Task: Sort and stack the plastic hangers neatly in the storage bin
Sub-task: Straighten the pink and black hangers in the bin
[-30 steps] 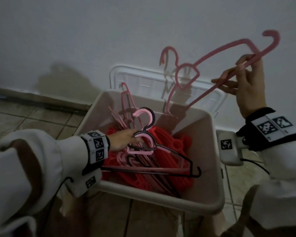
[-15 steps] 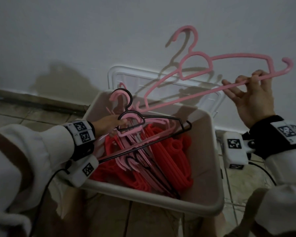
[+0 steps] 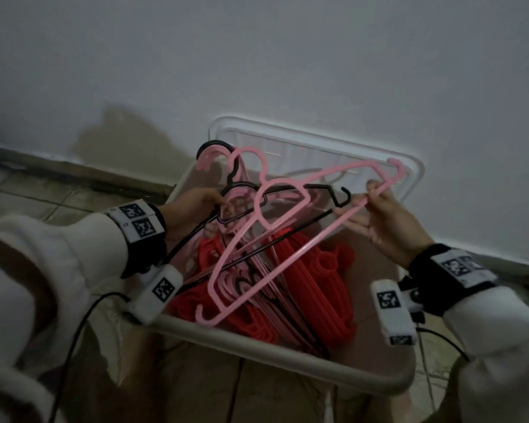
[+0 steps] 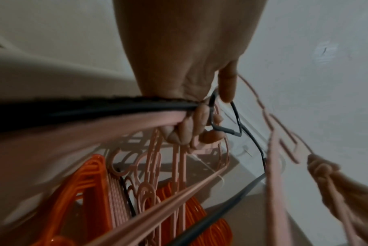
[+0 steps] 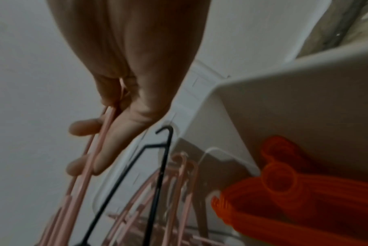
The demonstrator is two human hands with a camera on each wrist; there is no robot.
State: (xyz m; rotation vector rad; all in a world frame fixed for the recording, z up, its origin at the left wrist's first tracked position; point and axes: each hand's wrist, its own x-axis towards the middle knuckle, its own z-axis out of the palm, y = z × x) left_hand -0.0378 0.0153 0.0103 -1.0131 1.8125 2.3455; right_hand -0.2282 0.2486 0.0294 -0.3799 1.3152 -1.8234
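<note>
Hangers fill the storage bin point(image 3: 287, 355), a pale plastic tub that stands on a tiled floor point(image 3: 34, 193) against a plain white wall point(image 3: 257, 56), with a clear lid point(image 3: 409, 166) propped upright between the tub and the wall. A dark skirting strip point(image 3: 74, 169) runs along the foot of the wall. Inside the tub lies a stack of red hangers point(image 3: 315, 270) with loose pink ones beside it. The left hand point(image 3: 193, 206) has its fingers curled around the necks of a black hanger point(image 3: 318, 187) and a pink one, held together above the tub. The right hand point(image 3: 382, 221) pinches the bar of a pink hanger point(image 3: 290, 239) between thumb and fingers; this hanger slants over the tub, its hook next to the black one's hook and its far end low over the near rim. White sleeves point(image 3: 52, 270) and wrist bands with printed markers show on both arms. The light is dim.
</note>
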